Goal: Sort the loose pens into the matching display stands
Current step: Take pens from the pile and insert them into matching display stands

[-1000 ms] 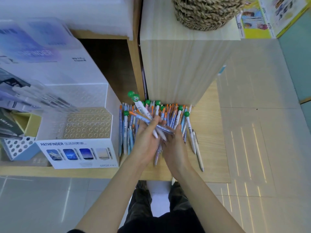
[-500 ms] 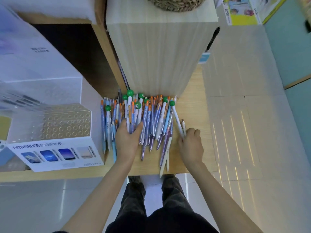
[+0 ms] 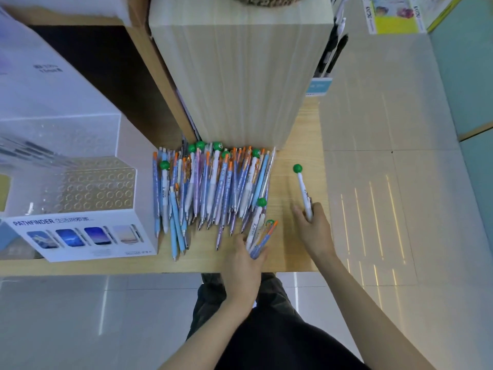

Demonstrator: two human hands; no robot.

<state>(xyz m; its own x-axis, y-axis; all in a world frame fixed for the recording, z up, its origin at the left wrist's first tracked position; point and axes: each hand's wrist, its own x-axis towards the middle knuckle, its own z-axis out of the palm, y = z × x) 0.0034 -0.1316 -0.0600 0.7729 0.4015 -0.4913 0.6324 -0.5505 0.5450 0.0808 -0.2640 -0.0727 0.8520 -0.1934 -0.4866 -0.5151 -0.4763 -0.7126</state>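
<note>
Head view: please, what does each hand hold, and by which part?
Right hand: green-topped white pen, by its lower barrel. Left hand: bundle of blue and white pens, by their tips.

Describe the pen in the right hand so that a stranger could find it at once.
Find the tall pale wooden block on the wooden counter; a pile of pens lies at its foot. Right of that pile, the right hand grips one white pen with a green ball top. Unlike the other green-topped pens, it is alone, clear of the pile.
</note>
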